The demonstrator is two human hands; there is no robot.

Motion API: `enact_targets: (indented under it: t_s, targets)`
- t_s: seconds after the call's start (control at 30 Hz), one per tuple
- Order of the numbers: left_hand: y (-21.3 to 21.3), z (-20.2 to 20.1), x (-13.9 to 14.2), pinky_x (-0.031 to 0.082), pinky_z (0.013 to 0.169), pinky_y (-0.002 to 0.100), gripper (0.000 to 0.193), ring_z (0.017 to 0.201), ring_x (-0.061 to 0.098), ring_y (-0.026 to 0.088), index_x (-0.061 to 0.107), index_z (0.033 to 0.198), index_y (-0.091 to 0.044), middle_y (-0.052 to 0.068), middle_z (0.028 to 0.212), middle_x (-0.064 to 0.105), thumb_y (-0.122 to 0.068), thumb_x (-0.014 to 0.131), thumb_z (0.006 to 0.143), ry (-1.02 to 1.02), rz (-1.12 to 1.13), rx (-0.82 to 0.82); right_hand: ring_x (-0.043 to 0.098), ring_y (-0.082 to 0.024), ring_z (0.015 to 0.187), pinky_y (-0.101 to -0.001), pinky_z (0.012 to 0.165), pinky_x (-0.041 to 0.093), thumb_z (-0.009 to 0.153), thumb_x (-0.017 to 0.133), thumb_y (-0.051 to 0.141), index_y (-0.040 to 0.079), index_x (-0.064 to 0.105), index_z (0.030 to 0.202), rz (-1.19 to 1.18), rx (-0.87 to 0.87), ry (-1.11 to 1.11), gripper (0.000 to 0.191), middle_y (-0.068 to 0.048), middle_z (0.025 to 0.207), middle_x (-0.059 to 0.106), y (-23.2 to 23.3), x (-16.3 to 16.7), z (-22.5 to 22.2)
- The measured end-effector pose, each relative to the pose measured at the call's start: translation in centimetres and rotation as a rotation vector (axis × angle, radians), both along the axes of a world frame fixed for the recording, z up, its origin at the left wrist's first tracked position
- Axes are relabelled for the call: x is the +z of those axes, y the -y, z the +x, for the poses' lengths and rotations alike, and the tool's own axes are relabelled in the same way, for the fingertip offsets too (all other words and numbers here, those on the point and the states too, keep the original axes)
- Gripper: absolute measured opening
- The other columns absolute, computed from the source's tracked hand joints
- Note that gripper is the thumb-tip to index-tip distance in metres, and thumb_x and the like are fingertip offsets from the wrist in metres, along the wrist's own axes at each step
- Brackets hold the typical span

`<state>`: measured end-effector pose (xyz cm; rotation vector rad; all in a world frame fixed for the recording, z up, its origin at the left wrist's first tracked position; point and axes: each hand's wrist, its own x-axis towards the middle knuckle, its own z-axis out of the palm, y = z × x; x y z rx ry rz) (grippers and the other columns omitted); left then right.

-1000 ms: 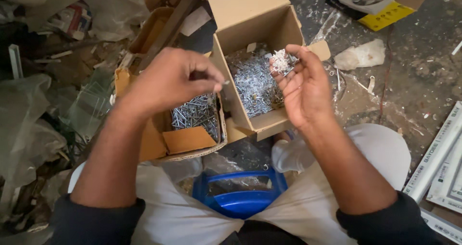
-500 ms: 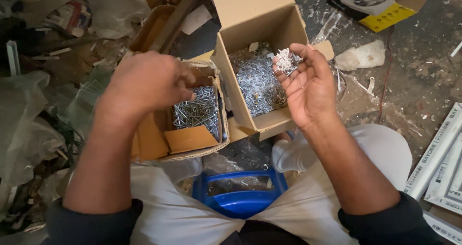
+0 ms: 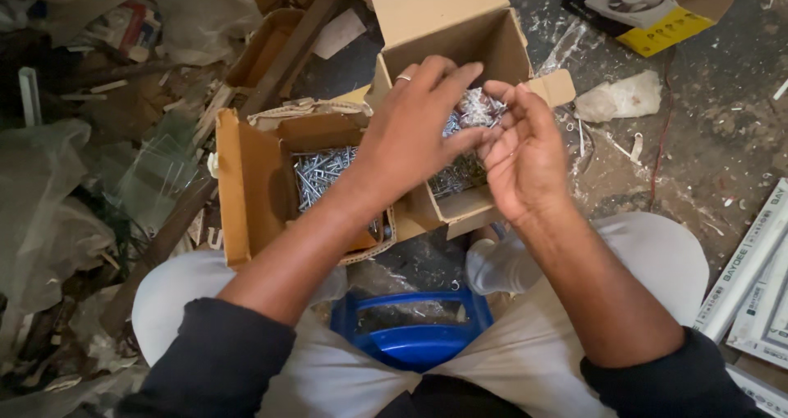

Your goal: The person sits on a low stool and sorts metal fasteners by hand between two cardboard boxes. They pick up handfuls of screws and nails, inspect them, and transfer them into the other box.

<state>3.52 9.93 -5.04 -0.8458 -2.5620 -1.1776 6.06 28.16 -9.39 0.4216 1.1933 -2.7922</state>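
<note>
Sorting a handful of screws between two boxes

Picking at a small cluster of shiny silver metal screws (image 3: 474,106), the two hands meet above the open boxes — the right hand (image 3: 525,159) is cupped palm-up with the cluster resting against its curled fingers, and the left hand (image 3: 414,131), a ring on one finger, reaches across with its fingertips pinching into that cluster. Whether the left fingers have actually closed on a screw cannot be told; they cover the spot.

Directly beneath both hands stands a tall open brown cardboard box (image 3: 447,53), its bottom covered with loose screws. To the left of the left forearm sits a lower, wider tan cardboard box (image 3: 246,184) that also holds a layer of silver screws (image 3: 316,172).

Judging by how things lie, the work looks well in progress rather than near an end — both boxes carry a good many screws, and the right hand has a fair clump yet to go through.

Below the wrists, between the person's knees, is a blue plastic stool (image 3: 410,340); the floor (image 3: 722,123) to the right of the hands is dusty and littered.
</note>
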Motion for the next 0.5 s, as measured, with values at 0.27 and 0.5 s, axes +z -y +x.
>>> enact_targets:
  t_s: [0.27,0.5]
  targets:
    - [0.0,-0.5,-1.6,0.053,0.084,0.045,0.022,0.097,0.065,0.034,0.077,0.108,-0.010,0.009,0.099,0.067,-0.018,0.081,0.087,0.065,0.026,0.058,0.068,-0.018,0.100,-0.0335,0.095,0.059,0.107,0.053,0.030,0.000,0.061,0.119,-0.009,0.046,0.037,0.033,-0.009,0.107,0.067,0.7,0.5,0.5]
    - [0.2,-0.5,-1.3,0.053,0.083,0.043,0.015,0.095,0.067,0.031,0.078,0.102,-0.010,0.009,0.099,0.066,-0.018,0.079,0.089,0.016,0.069,0.052,0.068,-0.017,0.102,-0.0361,0.097,0.058,0.109,0.053,0.029,0.000,0.061,0.119,-0.018,0.041,0.025,0.031,-0.009,0.107,0.066,1.0,0.6,0.4]
